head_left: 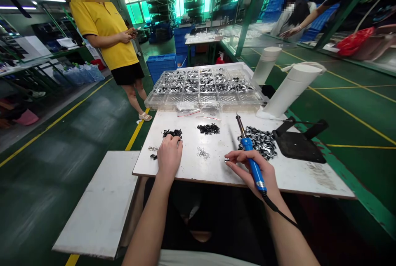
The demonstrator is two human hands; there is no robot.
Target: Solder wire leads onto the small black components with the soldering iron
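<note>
In my right hand (262, 171) a blue-handled soldering iron (254, 167) lies across the palm, its metal tip pointing up and away. Thumb and forefinger of this hand also pinch a small shiny part (227, 159). My left hand (170, 154) reaches down at a pile of small black parts (173, 133), its fingers curled; what they hold, if anything, is hidden. Between the hands are a second black pile (208, 129) and a scatter of thin metal bits (203, 153). Beyond the iron spreads a heap of shiny dark pieces (260, 142).
A clear compartment tray (204, 100) full of parts stands at the table's back, plastic bags (188, 108) before it. At right are white tubes (289, 88) and a black stand (300, 144). A person in a yellow shirt (107, 31) stands at left; other people are at back right.
</note>
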